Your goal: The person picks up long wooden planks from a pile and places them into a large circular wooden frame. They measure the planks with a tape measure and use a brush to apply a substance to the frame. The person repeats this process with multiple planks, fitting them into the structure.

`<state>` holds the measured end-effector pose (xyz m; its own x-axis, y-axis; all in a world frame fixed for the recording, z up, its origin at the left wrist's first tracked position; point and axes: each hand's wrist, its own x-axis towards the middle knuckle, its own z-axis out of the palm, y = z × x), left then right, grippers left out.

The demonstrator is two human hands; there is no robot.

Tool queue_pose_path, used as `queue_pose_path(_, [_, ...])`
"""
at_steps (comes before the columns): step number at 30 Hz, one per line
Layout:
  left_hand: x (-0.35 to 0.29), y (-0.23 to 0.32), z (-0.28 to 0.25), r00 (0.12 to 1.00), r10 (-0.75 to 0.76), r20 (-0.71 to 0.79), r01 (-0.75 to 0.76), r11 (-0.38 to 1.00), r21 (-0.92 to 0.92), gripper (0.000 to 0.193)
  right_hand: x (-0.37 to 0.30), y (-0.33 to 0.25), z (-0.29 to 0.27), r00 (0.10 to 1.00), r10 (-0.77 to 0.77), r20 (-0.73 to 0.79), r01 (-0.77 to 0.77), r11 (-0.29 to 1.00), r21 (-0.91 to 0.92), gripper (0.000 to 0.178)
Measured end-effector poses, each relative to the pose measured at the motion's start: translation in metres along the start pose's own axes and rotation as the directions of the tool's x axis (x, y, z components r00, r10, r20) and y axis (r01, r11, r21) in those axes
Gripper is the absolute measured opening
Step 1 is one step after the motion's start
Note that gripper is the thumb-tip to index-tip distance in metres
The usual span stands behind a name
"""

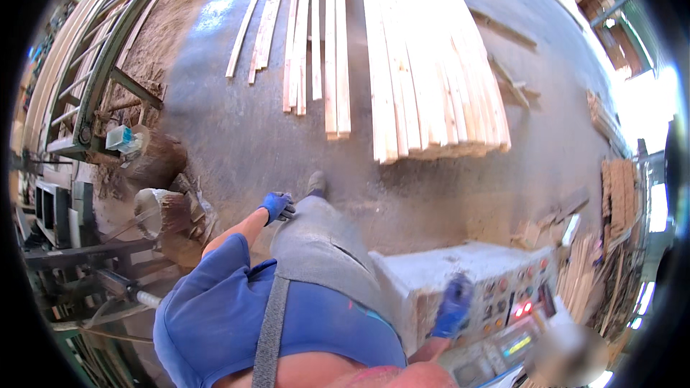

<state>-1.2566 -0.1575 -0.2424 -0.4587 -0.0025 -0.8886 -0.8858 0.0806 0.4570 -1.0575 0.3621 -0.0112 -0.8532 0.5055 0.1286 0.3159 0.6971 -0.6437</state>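
Observation:
My left hand (pixel 279 207), in a blue work glove, hangs beside my grey-clad thigh. Its fingers are loosely bent and apart, and nothing shows in them. At the lower right my right hand (pixel 454 305), in a blue glove too, is at the face of a machine's control panel (pixel 496 305), close to its buttons and knobs. Motion smears the fingers of this hand, so their shape and any contact with a button are unclear. Red lights glow on the panel, and a small lit display (pixel 517 345) sits below them.
A wide stack of pale boards (pixel 431 79) lies ahead, with several loose narrow strips (pixel 336 65) to its left. A green metal roller frame (pixel 100 65) and dusty ducting (pixel 159 154) stand at left. Stacked timber (pixel 618 190) is at far right.

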Motion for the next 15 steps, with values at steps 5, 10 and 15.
queue_pose_path(5, [0.053, 0.093, 0.001, 0.986, 0.136, 0.094, -0.122, 0.982, -0.142, 0.037, 0.06, -0.116, 0.143, 0.83, -0.111, 0.547, 0.195, 0.976, -0.097, 0.032])
queue_pose_path(10, [0.085, 0.108, -0.048, 0.994, 0.103, 0.026, -0.094, 0.966, -0.242, 0.036, 0.135, -0.207, 0.205, 0.75, -0.251, 0.612, 0.234, 0.966, 0.109, 0.028])
queue_pose_path(15, [0.104, 0.116, -0.063, 0.998, 0.038, -0.05, -0.057, 0.896, -0.441, 0.034, 0.217, -0.274, 0.234, 0.701, -0.5, 0.508, 0.46, 0.862, 0.214, 0.022])
